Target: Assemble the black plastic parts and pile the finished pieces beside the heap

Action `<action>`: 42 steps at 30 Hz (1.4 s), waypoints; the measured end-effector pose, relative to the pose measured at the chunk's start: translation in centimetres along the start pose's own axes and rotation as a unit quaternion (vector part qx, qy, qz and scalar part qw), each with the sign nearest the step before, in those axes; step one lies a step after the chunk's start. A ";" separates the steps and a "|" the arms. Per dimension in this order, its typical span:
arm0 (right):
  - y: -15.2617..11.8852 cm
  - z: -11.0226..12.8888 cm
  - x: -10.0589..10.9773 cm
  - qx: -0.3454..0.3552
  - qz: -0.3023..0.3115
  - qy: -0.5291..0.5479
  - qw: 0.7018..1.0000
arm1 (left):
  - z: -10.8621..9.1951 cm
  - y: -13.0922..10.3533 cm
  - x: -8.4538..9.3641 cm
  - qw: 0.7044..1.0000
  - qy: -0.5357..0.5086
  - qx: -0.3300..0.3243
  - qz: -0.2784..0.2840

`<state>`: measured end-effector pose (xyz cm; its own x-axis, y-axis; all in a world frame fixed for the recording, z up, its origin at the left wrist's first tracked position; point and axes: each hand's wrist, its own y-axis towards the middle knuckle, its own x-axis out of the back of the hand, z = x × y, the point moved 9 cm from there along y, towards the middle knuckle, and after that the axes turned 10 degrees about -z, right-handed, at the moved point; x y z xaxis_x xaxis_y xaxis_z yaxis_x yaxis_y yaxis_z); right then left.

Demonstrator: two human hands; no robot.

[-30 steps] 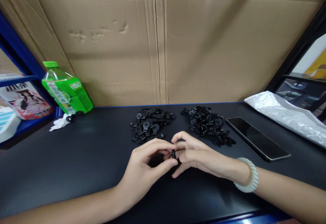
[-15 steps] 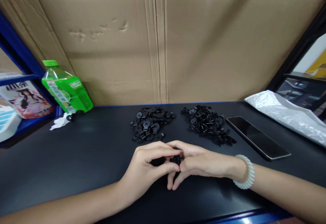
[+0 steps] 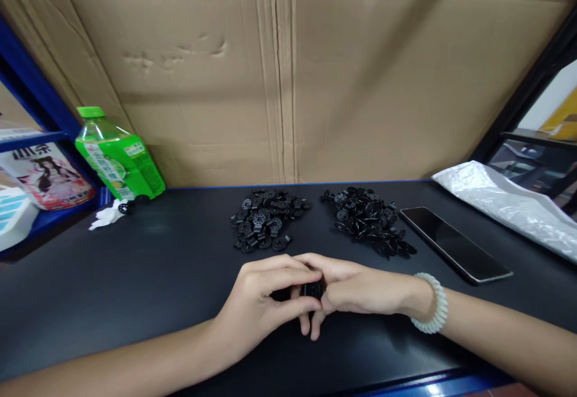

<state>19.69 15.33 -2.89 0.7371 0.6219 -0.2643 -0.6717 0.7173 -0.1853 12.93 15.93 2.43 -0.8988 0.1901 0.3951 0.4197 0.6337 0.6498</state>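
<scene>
A small round black plastic part (image 3: 312, 289) is held between my two hands, above the black table near its front. My left hand (image 3: 270, 292) pinches it between thumb and fingers. From the other side my right hand (image 3: 349, 286) closes on the same part, its thumb and fingers pressed against it. The fingers cover much of it, so its exact shape is hidden. Just beyond my hands lie a pile of black perforated discs with side tabs (image 3: 265, 219) and, to its right, a pile of thin black discs (image 3: 367, 219).
A phone (image 3: 455, 243) and a silvery plastic bag (image 3: 509, 204) lie at the right. On the left are a green bottle (image 3: 119, 159), a white tissue (image 3: 107, 216) with small black round parts, and a printed pouch (image 3: 49, 177). Cardboard (image 3: 202, 84) closes off the back.
Both hands have dropped slightly toward me, still on the black part. The part has turned a little between the fingers and more of it shows.
</scene>
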 end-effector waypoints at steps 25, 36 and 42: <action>-0.4 0.9 0.7 0.054 -0.071 -0.123 0.988 | 1.8 0.1 1.2 0.988 -0.006 0.135 -0.078; -5.6 10.3 7.6 0.263 -0.384 -0.602 0.648 | 1.6 -1.2 -1.2 0.953 0.281 0.004 0.115; -7.2 12.5 9.7 0.309 -0.462 -0.649 0.519 | 1.0 -1.4 -2.1 0.950 0.271 -0.017 0.155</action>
<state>32.57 20.17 7.73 0.4214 -0.6784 0.6018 -0.1305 0.6113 0.7806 14.09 15.37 0.05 -0.5387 -0.0563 0.8406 0.6651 0.5840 0.4654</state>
